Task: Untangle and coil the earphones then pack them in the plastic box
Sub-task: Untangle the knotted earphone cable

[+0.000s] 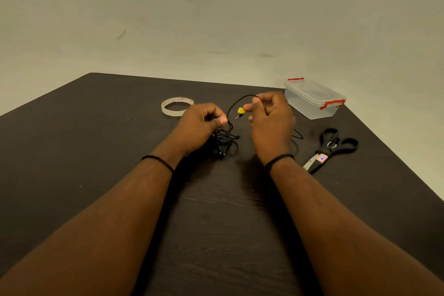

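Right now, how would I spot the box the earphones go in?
Look to the far right corner of the dark table, beyond the black-handled scissors. The plastic box sits there with its lid on. It is the only clear container, marked by red latches at both ends.

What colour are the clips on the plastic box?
Red, one at each end of the clear plastic box; the head view shows them clearly.

A tape roll lies far-left on the dark table; black scissors lie right.
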